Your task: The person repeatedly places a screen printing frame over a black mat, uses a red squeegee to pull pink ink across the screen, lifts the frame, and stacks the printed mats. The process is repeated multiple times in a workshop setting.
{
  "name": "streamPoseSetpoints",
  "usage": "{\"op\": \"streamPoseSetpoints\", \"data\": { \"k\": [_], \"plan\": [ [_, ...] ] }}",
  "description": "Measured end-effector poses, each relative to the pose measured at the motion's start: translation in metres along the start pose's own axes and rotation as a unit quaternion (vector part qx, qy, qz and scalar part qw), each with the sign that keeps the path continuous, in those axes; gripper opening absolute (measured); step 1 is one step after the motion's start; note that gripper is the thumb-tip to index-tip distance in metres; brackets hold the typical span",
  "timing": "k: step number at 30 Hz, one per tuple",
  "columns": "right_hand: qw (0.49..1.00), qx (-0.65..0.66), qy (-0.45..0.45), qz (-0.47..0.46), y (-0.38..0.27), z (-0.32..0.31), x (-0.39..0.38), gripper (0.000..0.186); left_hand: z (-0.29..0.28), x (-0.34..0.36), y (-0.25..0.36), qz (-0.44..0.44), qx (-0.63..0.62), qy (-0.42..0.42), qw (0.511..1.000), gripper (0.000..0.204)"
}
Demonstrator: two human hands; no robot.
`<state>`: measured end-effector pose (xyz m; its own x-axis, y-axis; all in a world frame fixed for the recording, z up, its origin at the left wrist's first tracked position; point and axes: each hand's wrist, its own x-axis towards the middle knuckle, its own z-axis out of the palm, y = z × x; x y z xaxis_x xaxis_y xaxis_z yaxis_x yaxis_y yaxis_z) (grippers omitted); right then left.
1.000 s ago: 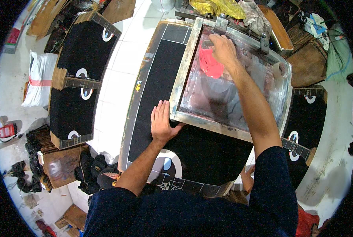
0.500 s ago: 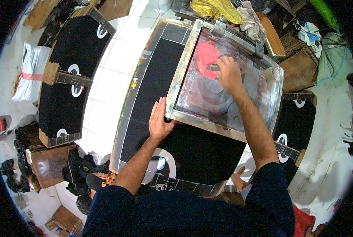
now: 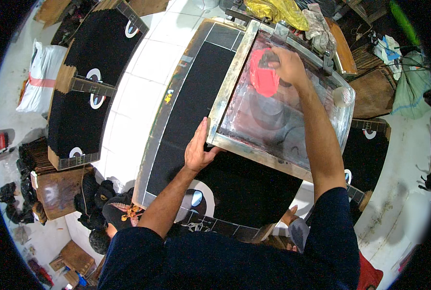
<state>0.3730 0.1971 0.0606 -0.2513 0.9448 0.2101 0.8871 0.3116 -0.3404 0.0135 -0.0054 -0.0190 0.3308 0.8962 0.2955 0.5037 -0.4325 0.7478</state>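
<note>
A wooden-edged printing screen (image 3: 261, 157) lies tilted over a long board covered with black fabric (image 3: 254, 193). My right hand (image 3: 292, 67) is closed around a dark squeegee (image 3: 268, 60), at the far part of the mesh (image 3: 249, 128). Bright red-pink ink (image 3: 265, 83) lies on the mesh beside and below the squeegee. My left hand (image 3: 198, 151) rests with straight fingers along the screen's near left corner, its thumb by the lower edge. On the fabric nearest me shows a printed white, grey and blue eye shape (image 3: 203, 195).
Metal hinges (image 3: 280, 33) hold the screen's far side. A roll of tape (image 3: 341, 96) sits on its right. More boards with black fabric (image 3: 75, 123) stand left and right. A yellow cloth (image 3: 278, 12) lies at the back. Another person's hand (image 3: 289, 215) shows below my right arm.
My right hand and the squeegee have moved away from me across the mesh, uncovering more of the red-pink ink. My left hand stays at the screen's corner. The view has shifted slightly.
</note>
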Motion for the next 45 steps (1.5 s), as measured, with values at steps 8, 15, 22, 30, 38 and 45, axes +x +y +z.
{"op": "streamPoseSetpoints", "data": {
  "k": [8, 15, 22, 30, 38, 45],
  "plan": [
    [0.998, -0.026, 0.052, 0.028, -0.029, 0.02, -0.058, 0.042, -0.002, 0.0, -0.001, -0.014, 0.001, -0.019, 1.0, 0.106],
    [0.975, -0.036, 0.187, 0.116, -0.098, 0.017, -0.134, 0.05, 0.001, -0.002, 0.001, -0.073, -0.038, -0.015, 0.996, 0.113],
    [0.932, 0.009, 0.323, 0.165, -0.205, -0.001, -0.191, 0.035, -0.024, 0.019, 0.034, 0.024, -0.077, 0.05, 0.995, 0.105],
    [0.853, -0.057, 0.506, 0.109, -0.217, -0.128, -0.1, 0.022, -0.106, 0.118, 0.146, 0.007, -0.211, 0.082, 0.974, 0.105],
    [0.848, -0.148, 0.457, 0.225, -0.214, -0.233, -0.035, 0.032, -0.155, -0.008, -0.152, -0.256, -0.156, 0.176, 0.938, 0.051],
    [0.842, -0.168, 0.443, 0.259, -0.193, -0.261, -0.01, 0.034, -0.155, -0.35, -0.285, -0.485, -0.038, -0.088, 0.869, 0.046]
  ]
}}
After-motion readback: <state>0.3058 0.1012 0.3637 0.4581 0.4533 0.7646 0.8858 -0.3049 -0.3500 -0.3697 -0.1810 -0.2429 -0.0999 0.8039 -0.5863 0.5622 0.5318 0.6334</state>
